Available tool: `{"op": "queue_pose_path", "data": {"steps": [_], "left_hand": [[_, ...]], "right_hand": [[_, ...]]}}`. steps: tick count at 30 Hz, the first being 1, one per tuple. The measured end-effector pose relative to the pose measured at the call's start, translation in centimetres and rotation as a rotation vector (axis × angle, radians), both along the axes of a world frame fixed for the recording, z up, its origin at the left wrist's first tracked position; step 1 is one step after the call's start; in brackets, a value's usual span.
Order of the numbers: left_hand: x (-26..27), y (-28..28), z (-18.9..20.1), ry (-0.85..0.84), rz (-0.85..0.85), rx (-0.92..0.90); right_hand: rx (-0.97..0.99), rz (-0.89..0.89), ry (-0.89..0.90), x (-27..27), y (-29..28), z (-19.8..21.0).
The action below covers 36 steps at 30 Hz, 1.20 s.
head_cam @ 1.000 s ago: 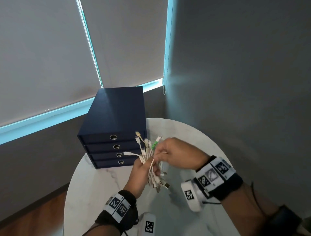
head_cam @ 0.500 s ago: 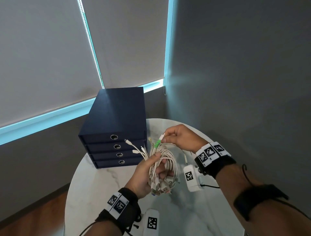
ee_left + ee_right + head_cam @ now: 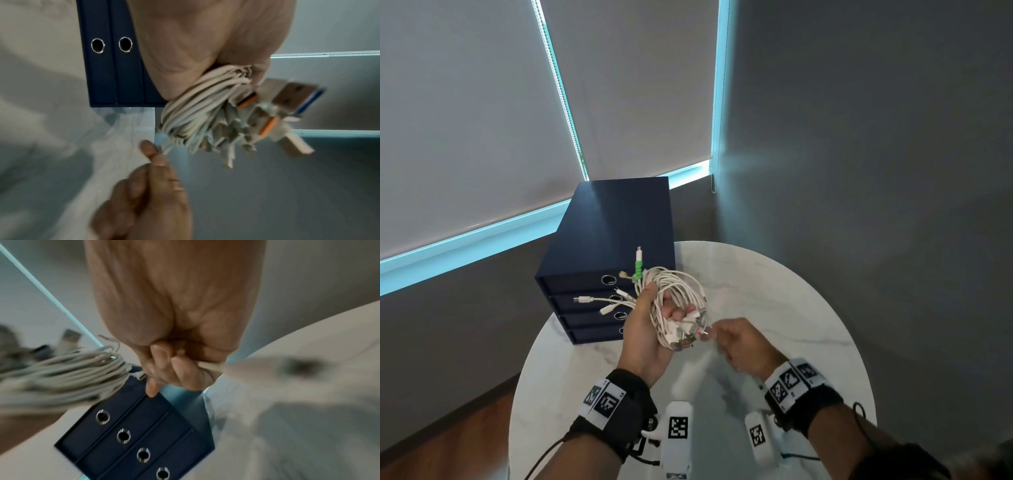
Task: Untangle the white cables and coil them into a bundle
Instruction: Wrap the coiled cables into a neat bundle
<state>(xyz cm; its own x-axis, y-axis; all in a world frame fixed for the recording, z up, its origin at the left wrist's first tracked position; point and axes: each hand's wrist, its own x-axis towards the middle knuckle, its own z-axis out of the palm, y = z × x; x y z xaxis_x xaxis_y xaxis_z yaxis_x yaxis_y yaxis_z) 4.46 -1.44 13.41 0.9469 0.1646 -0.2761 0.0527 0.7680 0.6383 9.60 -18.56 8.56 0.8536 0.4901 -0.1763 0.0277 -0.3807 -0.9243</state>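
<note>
Over the bench (image 3: 774, 308), your left hand (image 3: 650, 329) grips the white cables (image 3: 681, 291), mostly coiled. Right hand (image 3: 739, 342) pinches one loose plug end; approx. that's left to tuck.

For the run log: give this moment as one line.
left hand: grips coiled white cables | right hand: pinches a cable end at the coil's lower edge | coil above table

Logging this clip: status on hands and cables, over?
Left hand grips the coiled white cables. Right hand pinches one cable end by the plugs. Nothing in the way.
</note>
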Motion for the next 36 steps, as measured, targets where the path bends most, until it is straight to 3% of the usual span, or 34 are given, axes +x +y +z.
{"op": "queue_pose_path", "data": {"steps": [4, 8, 11, 18, 25, 28, 32, 36], "left_hand": [[0.6, 0.1, -0.7, -0.019, 0.244, 0.255], [0.0, -0.7, -1.0, -0.004, 0.307, 0.520], [-0.2, -1.2, -1.4, 0.016, 0.344, 0.607], [-0.1, -1.3, -2.0, 0.039, 0.452, 0.632], [-0.2, -1.5, -2.9, 0.078, 0.466, 0.691], [-0.6, -1.7, -3.4, 0.103, 0.398, 0.703], [-0.8, -1.8, -3.9, 0.098, 0.329, 0.674], [-1.5, -1.0, -4.0, -0.009, 0.212, 0.772]], "right_hand": [[-0.230, 0.179, -0.227, -2.8, 0.9, -0.6], [-0.358, 0.292, -0.403, -4.9, 2.3, 1.5], [-0.395, 0.290, -0.461, -5.7, 3.2, 3.1], [-0.041, 0.048, -0.075, -5.6, 4.1, 4.0], [-0.228, 0.050, -0.392, -6.7, 4.6, 5.8], [-0.234, -0.035, -0.393, -5.7, 4.5, 5.9], [-0.252, -0.043, -0.275, -4.9, 4.2, 6.0], [-0.127, 0.090, 0.085, -4.7, 3.2, 7.7]]}}
